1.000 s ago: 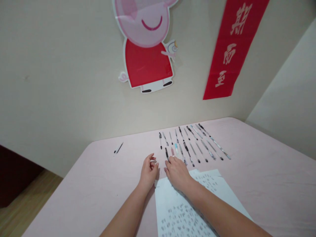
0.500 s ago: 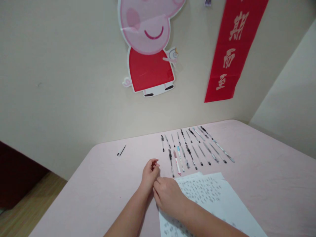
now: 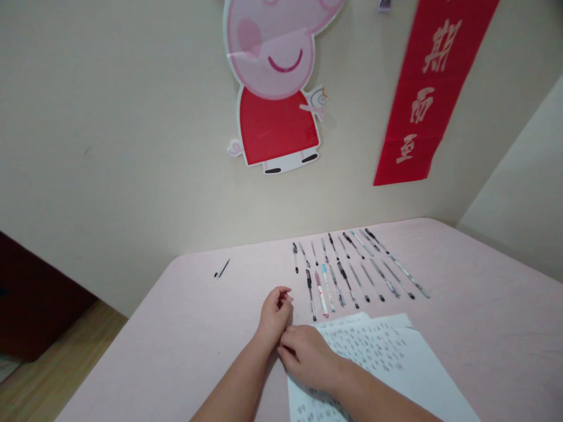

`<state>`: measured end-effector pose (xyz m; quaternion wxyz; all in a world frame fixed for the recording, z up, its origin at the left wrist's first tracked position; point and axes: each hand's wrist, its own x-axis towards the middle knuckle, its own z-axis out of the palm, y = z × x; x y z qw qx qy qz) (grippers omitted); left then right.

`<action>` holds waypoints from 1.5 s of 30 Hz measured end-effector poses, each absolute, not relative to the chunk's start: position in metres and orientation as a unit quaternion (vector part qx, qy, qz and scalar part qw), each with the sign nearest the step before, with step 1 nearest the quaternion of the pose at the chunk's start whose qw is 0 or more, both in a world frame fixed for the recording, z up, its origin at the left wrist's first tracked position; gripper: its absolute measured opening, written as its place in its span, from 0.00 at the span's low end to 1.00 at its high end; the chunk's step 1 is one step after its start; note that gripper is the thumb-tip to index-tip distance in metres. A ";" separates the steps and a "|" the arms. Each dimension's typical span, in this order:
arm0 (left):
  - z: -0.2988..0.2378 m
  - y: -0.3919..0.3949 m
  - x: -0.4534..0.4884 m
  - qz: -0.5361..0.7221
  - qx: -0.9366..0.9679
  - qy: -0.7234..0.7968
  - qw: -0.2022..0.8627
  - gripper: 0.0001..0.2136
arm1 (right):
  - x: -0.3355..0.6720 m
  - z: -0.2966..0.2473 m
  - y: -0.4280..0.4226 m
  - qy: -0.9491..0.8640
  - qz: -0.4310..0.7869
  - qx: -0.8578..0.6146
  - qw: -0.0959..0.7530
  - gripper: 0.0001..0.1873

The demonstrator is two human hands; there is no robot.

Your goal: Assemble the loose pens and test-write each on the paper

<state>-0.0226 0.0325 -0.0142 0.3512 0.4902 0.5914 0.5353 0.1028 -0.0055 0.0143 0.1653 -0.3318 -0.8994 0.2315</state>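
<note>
My left hand [image 3: 275,313] rests on the pink tabletop, left of the pens, its fingers loosely curled with a gap between them and nothing visible inside. Close against its wrist lies my right hand [image 3: 305,354], curled into a loose fist with the fingertips tucked out of sight; no object shows in it. Under the right hand and forearm are sheets of paper [image 3: 424,369] covered partly in handwriting. Just beyond the hands, several pens lie side by side in two rows, among them a black-capped pen [image 3: 310,293] and a pen with a blue top [image 3: 328,287].
Apart from the rows, a short black pen piece [image 3: 224,267] and a small cap-like part [image 3: 216,274] lie at the table's far left. The pink table [image 3: 149,340] meets a wall bearing a cartoon pig cutout [image 3: 279,126] and a red banner [image 3: 433,88].
The camera view has shifted slightly, so everything sits a little farther right and mostly lower. Both hands keep nearly the same pose, touching at the left wrist; the pens and paper stay put.
</note>
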 end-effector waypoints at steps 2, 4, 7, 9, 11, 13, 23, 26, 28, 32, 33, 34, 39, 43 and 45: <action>-0.015 0.032 -0.021 0.537 0.492 0.590 0.348 0.10 | 0.103 0.013 -0.005 -0.899 0.230 -0.334 0.165 0.09; -0.015 0.034 -0.021 0.540 0.495 0.588 0.344 0.10 | 0.103 0.012 -0.005 -0.900 0.229 -0.334 0.165 0.09; -0.010 0.041 -0.037 0.530 0.523 0.598 0.296 0.11 | 0.103 0.013 -0.004 -0.902 0.226 -0.332 0.159 0.09; -0.003 0.049 -0.062 0.504 0.556 0.627 0.210 0.10 | 0.104 0.015 -0.004 -0.903 0.227 -0.332 0.150 0.09; 0.003 0.059 -0.096 0.455 0.578 0.669 0.106 0.11 | 0.104 0.015 -0.004 -0.904 0.229 -0.332 0.144 0.10; 0.006 0.067 -0.134 0.368 0.584 0.723 0.013 0.14 | 0.104 0.015 -0.004 -0.904 0.230 -0.331 0.146 0.09; -0.005 0.085 -0.214 0.210 0.557 0.802 -0.055 0.19 | 0.104 0.017 -0.004 -0.899 0.235 -0.333 0.159 0.10; -0.007 0.087 -0.211 0.199 0.582 0.787 -0.040 0.20 | 0.104 0.017 -0.004 -0.899 0.233 -0.334 0.160 0.10; -0.009 0.086 -0.206 0.194 0.598 0.777 -0.035 0.20 | 0.104 0.016 -0.004 -0.898 0.235 -0.335 0.162 0.09; -0.011 0.078 -0.189 0.186 0.623 0.760 -0.023 0.22 | 0.104 0.014 -0.003 -0.894 0.249 -0.339 0.152 0.09; -0.012 0.075 -0.184 0.184 0.629 0.755 -0.019 0.21 | 0.104 0.013 -0.002 -0.894 0.252 -0.338 0.150 0.09; -0.011 0.072 -0.178 0.182 0.635 0.750 -0.015 0.22 | 0.103 0.013 -0.002 -0.894 0.254 -0.337 0.150 0.10; -0.003 0.051 -0.146 0.165 0.679 0.715 0.016 0.22 | 0.104 0.013 -0.003 -0.894 0.255 -0.331 0.165 0.10; 0.004 0.032 -0.118 0.165 0.709 0.685 0.032 0.20 | 0.105 0.014 -0.005 -0.892 0.258 -0.328 0.173 0.09; 0.003 0.025 -0.106 0.166 0.721 0.672 0.039 0.20 | 0.105 0.013 -0.005 -0.891 0.257 -0.329 0.177 0.09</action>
